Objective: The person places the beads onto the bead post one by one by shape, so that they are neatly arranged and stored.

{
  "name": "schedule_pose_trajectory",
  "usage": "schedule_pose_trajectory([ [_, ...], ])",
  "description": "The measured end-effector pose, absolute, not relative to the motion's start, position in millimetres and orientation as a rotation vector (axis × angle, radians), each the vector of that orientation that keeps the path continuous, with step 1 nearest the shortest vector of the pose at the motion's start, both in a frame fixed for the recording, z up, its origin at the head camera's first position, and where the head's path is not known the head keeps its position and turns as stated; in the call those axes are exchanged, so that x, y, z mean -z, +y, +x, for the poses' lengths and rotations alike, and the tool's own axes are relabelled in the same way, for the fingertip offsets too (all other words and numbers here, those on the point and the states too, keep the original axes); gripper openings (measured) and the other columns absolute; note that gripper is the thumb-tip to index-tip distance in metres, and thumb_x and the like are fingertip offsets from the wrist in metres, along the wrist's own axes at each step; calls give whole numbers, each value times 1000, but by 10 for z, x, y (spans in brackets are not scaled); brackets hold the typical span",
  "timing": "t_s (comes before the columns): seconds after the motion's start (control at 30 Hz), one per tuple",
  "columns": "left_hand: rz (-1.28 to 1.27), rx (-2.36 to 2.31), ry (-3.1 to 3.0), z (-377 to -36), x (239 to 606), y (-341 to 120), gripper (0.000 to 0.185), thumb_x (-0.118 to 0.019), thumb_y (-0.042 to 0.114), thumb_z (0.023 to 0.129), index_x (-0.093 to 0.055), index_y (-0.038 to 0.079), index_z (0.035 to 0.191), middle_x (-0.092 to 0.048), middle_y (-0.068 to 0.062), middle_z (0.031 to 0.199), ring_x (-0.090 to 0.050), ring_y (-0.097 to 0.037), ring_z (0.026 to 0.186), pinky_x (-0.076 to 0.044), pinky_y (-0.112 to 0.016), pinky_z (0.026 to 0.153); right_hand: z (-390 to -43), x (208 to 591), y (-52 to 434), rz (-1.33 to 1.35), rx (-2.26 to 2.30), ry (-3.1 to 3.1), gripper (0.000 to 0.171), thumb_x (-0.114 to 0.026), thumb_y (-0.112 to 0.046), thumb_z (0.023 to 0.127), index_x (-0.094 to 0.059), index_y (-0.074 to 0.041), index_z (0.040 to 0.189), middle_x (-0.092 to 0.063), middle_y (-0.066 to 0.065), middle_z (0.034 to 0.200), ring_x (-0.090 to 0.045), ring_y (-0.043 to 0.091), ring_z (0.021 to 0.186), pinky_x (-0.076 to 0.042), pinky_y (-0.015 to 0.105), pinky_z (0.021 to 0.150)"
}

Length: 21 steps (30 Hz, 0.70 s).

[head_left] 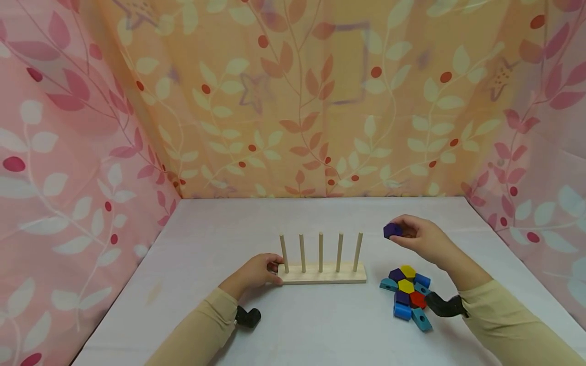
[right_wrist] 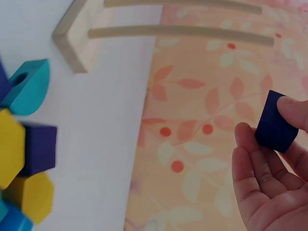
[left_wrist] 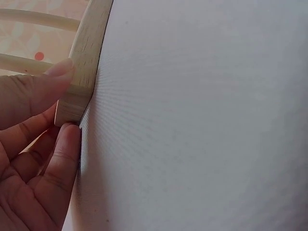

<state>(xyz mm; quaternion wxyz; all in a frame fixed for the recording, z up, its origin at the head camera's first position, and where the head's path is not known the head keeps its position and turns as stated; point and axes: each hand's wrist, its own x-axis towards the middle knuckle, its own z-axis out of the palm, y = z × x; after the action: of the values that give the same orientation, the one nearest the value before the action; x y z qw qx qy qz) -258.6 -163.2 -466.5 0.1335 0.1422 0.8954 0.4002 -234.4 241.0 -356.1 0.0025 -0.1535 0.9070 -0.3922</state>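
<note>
The right hand [head_left: 423, 237] pinched a purple block [head_left: 391, 231], likely light, hard, best held by its sides; left hand [head_left: 254, 270] gripped the rack [head_left: 326, 277].

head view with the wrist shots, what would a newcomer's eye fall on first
Probably the cluster of brightly coloured blocks, the most vivid patch on the right side of the white table. Next comes the wooden stand with five pegs, near mid-table, its left end gripped by the left hand. To the right of the pegs, the right hand holds up a dark purple block.
</note>
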Motion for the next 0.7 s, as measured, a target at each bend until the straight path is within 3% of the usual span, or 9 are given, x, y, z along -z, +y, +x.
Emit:
schedule_pose_trajectory([
  [0.7,390,-1205,2555,-2589,4673,-1658,49,-81,9,64,-61,8,109,-59,1,89,-52,-13,85,-42,-27,72,-2468,3306,1491,-744,1478,2672,31,-68,-16,83,-56,-6,109,-60,10,100,-60,20,88,-50,29,78],
])
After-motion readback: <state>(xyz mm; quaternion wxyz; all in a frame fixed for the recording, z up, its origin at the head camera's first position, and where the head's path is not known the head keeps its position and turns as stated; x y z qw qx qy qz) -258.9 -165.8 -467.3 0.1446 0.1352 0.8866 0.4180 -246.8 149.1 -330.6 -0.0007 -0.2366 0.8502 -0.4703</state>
